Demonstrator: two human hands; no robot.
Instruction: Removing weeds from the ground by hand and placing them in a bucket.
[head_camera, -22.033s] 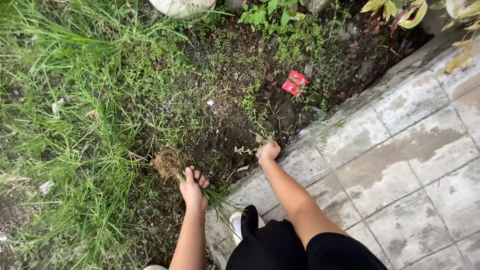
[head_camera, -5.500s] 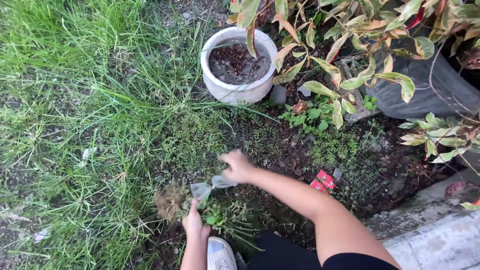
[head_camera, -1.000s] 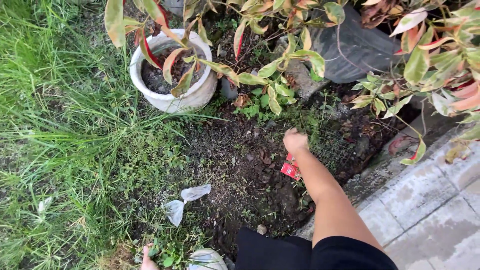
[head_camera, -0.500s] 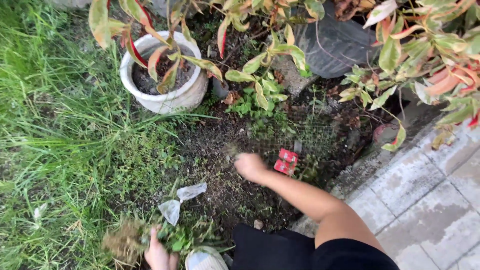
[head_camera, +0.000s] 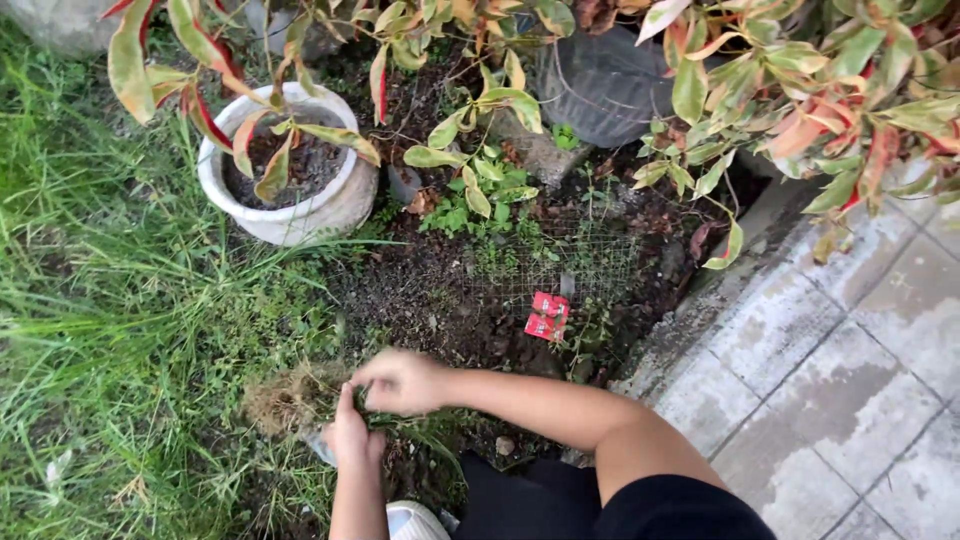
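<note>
Nearest: left hand (head_camera: 350, 438) clenched around a bundle of pulled weeds (head_camera: 300, 400), rooty end out leftward, gathered low over bare soil (head_camera: 450, 300). Right hand (head_camera: 400, 382) curled onto the same bundle, adding or steadying; exact grip blurred. Beyond: red packet (head_camera: 547, 316), wire mesh (head_camera: 560, 265), white pot (head_camera: 285, 170).

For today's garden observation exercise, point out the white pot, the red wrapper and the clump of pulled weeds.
white pot (head_camera: 335, 205): head view, its front rim.
red wrapper (head_camera: 547, 316): head view, its middle.
clump of pulled weeds (head_camera: 285, 400): head view, its rooty end.
</note>
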